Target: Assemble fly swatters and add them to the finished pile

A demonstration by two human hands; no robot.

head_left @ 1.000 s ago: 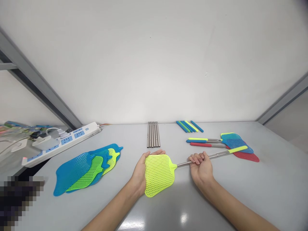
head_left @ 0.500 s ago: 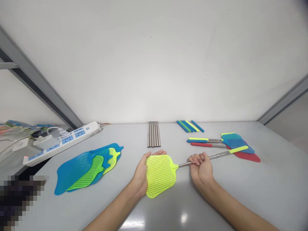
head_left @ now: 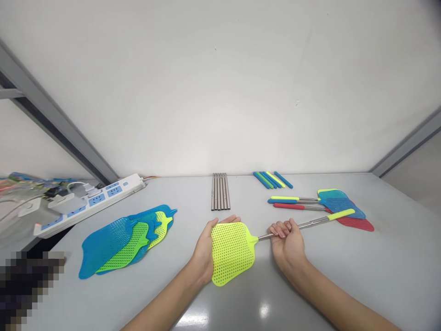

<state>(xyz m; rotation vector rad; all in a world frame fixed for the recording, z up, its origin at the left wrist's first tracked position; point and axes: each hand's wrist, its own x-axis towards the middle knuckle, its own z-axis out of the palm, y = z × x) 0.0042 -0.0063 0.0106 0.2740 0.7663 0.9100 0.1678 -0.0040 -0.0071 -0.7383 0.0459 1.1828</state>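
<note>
A yellow fly swatter [head_left: 233, 253] with a perforated square head, a metal rod and a yellow grip slants across the front of the table between my hands. My left hand [head_left: 203, 250] holds the head, its thumb at the left edge and its fingers partly hidden behind the mesh. My right hand [head_left: 287, 239] is closed around the metal rod, palm up, with the fingers curled over it. Beyond the right hand, the yellow grip [head_left: 341, 214] points right, above a red swatter head [head_left: 358, 224]. Several metal rods [head_left: 220, 192] lie side by side behind the left hand.
Loose blue, green and yellow swatter heads [head_left: 106, 243] overlap at the left. A white power strip [head_left: 99, 202] with plugs runs behind them. Coloured grips [head_left: 272, 179] lie by the wall. Swatters with rods and grips, one with a blue head [head_left: 339, 204], are stacked at right.
The yellow head and my left hand have shifted slightly right, so less rod shows between the head and my right hand. My right hand stays in nearly the same place.
</note>
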